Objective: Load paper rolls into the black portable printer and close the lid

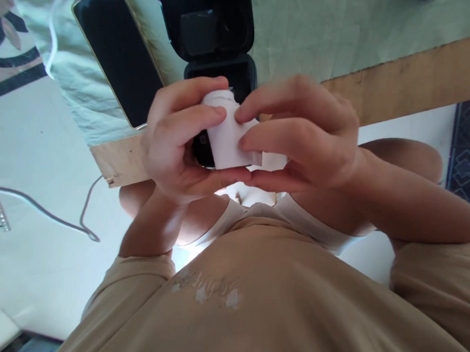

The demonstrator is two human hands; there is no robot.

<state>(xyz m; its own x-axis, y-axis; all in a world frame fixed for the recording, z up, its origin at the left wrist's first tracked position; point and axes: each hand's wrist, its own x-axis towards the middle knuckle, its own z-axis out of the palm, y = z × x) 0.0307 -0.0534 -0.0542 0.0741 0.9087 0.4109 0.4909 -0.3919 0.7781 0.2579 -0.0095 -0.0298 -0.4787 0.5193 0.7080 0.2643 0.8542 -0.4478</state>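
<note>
Between my two hands is a small white piece (229, 135) that looks like paper or cloth, laid or folded against a small black object (204, 148). What the black object is, I cannot make out. My left hand (173, 133) grips the pair from the left, thumb and finger on the white piece's upper left. On the other side, my right hand (315, 136) presses two fingertips on the white surface, its thumb below near the lower edge. Just beyond my hands lies an open black hard case (214, 22), its lower half partly hidden by them.
A smartphone (115, 47) with a dark screen lies left of the case on a green cloth (303, 35). The table's wooden edge (414, 71) runs in front of my lap. A cable (33, 203) hangs at the left, above a pale floor (49, 156).
</note>
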